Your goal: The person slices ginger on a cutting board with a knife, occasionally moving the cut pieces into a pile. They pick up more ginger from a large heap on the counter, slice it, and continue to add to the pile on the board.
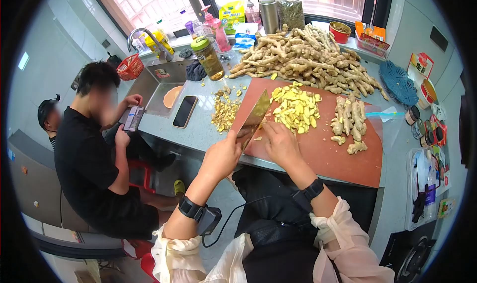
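Observation:
My left hand (pixel 223 156) is closed around the lower end of a cleaver (pixel 258 115), whose broad blade stands tilted over the red-brown cutting board (pixel 318 151). Close to the blade's right side, my right hand (pixel 281 142) has its fingers bent together over the board; what they hold is too small to name. Sliced ginger (pixel 296 107) lies in a pile just beyond my right hand. Several whole ginger pieces (pixel 349 118) rest on the board to the right. Ginger scraps (pixel 225 114) are scattered on the counter left of the blade.
A large ginger heap (pixel 308 56) lies behind the board. At left are a phone (pixel 185 112), a green-lidded jar (pixel 207 59) and a sink (pixel 164 91). A seated person (pixel 94 148) holds a phone; another person (pixel 49 116) is behind. A blue dish (pixel 399 82) sits right.

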A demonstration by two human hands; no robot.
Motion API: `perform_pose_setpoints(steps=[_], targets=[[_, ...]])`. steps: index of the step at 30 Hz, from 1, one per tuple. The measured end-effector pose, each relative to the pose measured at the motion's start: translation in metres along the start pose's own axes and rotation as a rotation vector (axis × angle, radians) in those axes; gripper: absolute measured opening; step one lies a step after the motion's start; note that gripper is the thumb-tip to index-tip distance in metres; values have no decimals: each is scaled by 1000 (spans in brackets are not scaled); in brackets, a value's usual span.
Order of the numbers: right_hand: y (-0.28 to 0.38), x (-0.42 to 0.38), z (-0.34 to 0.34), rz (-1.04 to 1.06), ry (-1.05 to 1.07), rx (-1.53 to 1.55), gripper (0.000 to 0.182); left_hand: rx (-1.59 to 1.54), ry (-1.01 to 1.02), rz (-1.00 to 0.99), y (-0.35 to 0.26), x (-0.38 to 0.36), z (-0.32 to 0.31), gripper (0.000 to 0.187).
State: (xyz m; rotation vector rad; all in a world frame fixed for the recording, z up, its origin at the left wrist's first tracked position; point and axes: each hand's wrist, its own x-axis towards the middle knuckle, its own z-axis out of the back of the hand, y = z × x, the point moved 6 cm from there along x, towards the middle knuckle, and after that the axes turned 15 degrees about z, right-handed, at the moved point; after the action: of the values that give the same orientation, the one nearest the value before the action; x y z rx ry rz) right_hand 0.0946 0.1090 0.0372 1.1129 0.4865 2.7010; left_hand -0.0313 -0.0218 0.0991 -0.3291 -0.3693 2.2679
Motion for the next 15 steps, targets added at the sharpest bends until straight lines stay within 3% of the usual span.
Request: perform_pose_setpoints(steps=[15], targets=[[0, 0, 1, 0, -43, 3, 44, 82, 11, 17, -3, 3, -11, 23]])
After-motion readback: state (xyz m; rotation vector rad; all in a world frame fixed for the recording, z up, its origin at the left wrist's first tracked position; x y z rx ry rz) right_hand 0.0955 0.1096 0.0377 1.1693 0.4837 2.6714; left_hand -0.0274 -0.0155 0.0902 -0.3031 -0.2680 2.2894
